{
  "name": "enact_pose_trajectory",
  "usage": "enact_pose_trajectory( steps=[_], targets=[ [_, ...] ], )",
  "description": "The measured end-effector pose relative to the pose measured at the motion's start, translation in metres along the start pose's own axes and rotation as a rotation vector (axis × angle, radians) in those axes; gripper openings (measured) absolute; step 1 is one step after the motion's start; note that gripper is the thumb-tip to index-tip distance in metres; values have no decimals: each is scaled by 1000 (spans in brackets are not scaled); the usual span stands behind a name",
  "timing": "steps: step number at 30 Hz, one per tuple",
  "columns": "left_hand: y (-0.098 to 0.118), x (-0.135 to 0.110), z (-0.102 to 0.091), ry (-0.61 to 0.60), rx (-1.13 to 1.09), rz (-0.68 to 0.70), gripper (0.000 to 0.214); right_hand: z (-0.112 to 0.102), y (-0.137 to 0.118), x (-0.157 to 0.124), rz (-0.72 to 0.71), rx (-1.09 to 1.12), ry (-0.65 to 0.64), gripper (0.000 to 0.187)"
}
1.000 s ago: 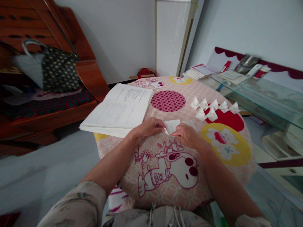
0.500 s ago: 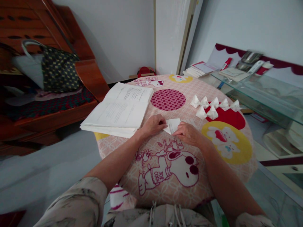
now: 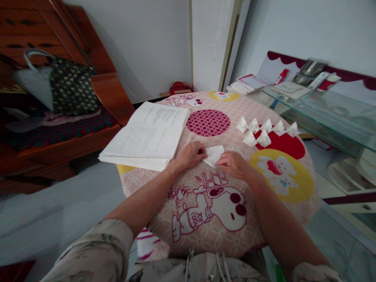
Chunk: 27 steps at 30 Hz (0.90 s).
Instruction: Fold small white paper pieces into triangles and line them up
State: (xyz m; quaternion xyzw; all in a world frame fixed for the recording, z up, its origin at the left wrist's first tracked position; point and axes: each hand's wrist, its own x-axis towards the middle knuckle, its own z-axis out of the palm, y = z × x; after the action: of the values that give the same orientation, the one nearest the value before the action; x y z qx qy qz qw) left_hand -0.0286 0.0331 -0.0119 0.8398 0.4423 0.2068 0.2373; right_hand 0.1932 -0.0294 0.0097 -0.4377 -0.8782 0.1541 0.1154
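A small folded piece of white paper point(image 3: 214, 154) lies flat on the cloth-covered round table point(image 3: 205, 243) in front of me. My left hand point(image 3: 192, 154) grips its left edge, fingers curled and thumb near the corner. At its lower right corner, my right hand point(image 3: 233, 163) presses with bent fingers closed on the edge. Beyond my right hand stand several folded white paper pieces point(image 3: 263, 138) with pointed tops, set in two rows. To the left of my left hand lies an open stack of printed sheets point(image 3: 147, 135).
A glass shelf point(image 3: 323, 113) at the right holds metal bowls point(image 3: 313, 68), a red marker point(image 3: 282, 76) and papers. More booklets point(image 3: 246, 84) lie behind the table's far right edge. A wooden bench point(image 3: 58, 145) with bags point(image 3: 73, 86) stands at the left.
The right fingers have shifted very slightly along the paper's lower right edge. Both hands stay on the paper, and the view has tilted a little.
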Motion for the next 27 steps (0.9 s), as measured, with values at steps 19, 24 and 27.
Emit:
enact_pose_trajectory(
  steps=[19, 24, 27],
  targets=[
    [4, -3, 3, 12, 67, 12, 9, -3, -3, -2, 5, 4, -10, 28],
    [2, -2, 4, 20, 74, 16, 9, -1, -5, -2, -20, -39, -23, 27],
    [2, -1, 4, 19, 63, 1, 8, -1, -8, -2, -15, -68, -35, 26]
  ],
)
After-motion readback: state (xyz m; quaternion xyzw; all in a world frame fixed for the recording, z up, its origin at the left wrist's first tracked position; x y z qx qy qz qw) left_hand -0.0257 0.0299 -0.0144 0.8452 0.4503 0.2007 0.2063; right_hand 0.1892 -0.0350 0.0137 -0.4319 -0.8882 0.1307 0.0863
